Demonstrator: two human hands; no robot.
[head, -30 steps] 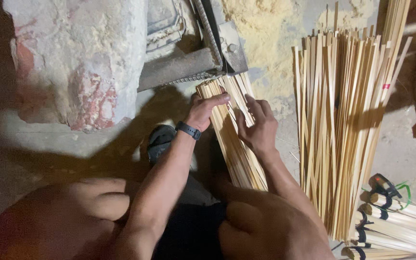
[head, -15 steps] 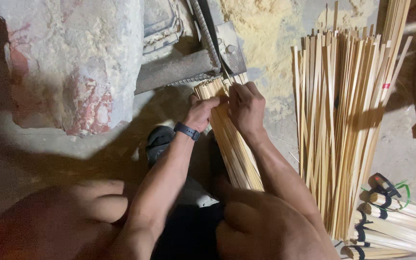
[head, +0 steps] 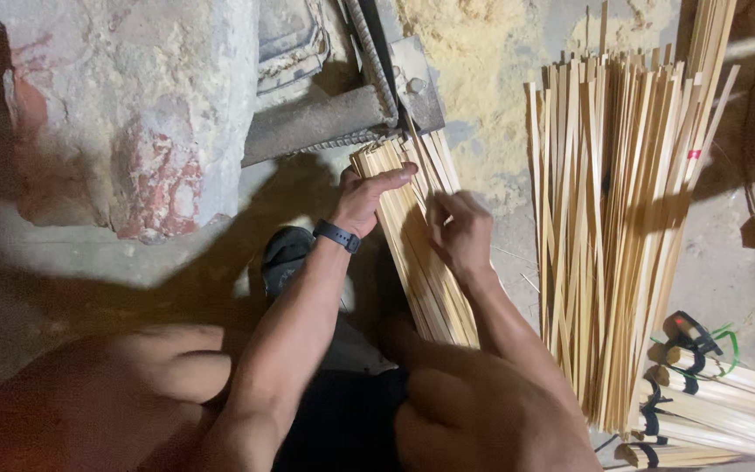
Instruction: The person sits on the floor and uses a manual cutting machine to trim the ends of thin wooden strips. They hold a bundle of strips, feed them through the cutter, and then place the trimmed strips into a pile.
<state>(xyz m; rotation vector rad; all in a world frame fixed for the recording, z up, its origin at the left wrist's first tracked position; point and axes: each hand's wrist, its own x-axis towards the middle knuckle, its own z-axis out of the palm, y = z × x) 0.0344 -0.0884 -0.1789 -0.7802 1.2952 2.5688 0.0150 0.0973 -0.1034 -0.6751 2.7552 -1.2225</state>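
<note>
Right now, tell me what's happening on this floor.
A person crouches over a bundle of thin bamboo strips lying on the floor. The left hand, with a dark wristband, presses flat on the bundle's far end near a metal bracket. The right hand rests on the strips beside it, fingers curled. A larger pile of strips lies to the right, with sawdust beyond.

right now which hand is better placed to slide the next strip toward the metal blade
Left, probably. The left hand lies flat across the bundle of strips near its top end, close to the metal blade. The right hand rests lower on the bundle.
</note>
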